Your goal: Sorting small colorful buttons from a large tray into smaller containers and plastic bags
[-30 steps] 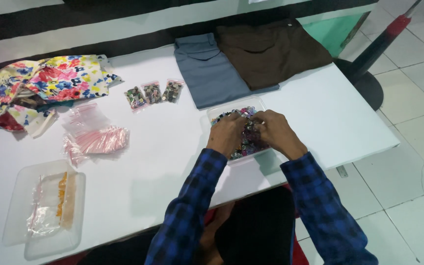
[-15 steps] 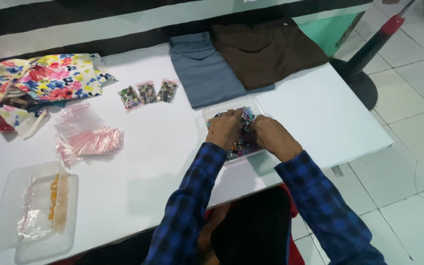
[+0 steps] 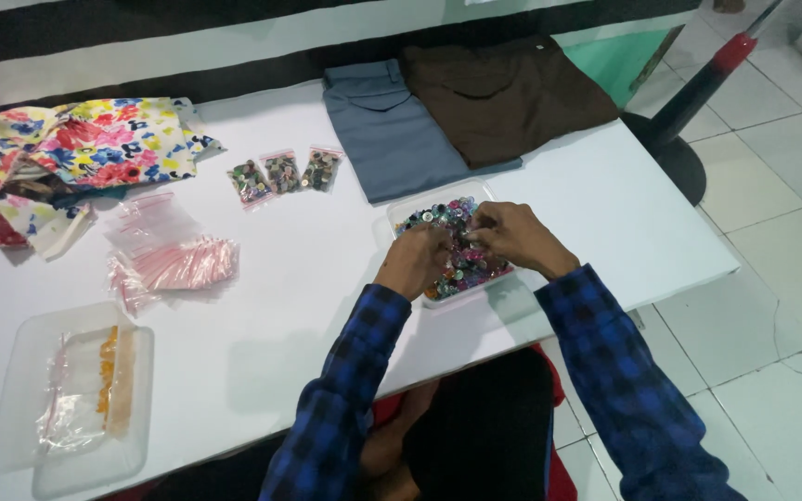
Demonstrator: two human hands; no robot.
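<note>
1. Buttons (image 3: 457, 264), small and many-coloured, fill a shallow clear tray (image 3: 401, 218) at the white table's (image 3: 308, 306) near edge, right of centre.
2. Far left lie floral fabric (image 3: 95, 148), a clear lidded box (image 3: 67, 390) and empty pink-edged bags (image 3: 174, 260); three filled little bags (image 3: 282, 173) sit further back.
3. Left hand (image 3: 415, 260) rests curled on the buttons; whether it grips any, I cannot tell.
4. Right hand (image 3: 508, 234) pinches narrowly just above the pile, seemingly on a button.
5. Picking likely goes best with fingertips low, taking one piece at a time.
6. Folded grey and brown trousers (image 3: 457, 107) lie behind.
</note>
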